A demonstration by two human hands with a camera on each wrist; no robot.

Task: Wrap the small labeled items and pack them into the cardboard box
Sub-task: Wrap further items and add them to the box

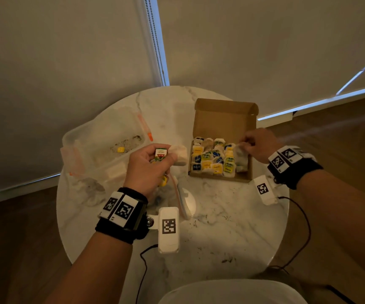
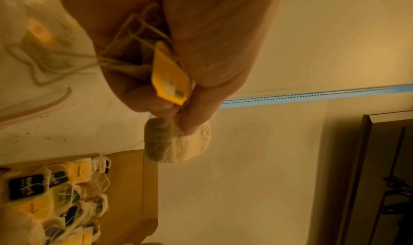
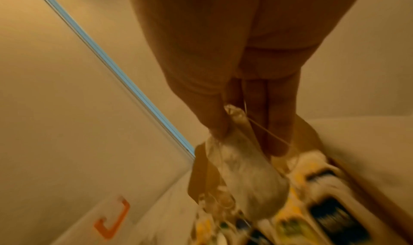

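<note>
The left hand has its fingers curled around tea bags over the desk. The right hand pinches one tea bag over the cardboard box, full of wrapped bags.

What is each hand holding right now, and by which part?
The left hand grips a bunch of tea bags by their strings and paper tags. The right hand pinches one tea bag by its top edge, over the cardboard box.
</note>
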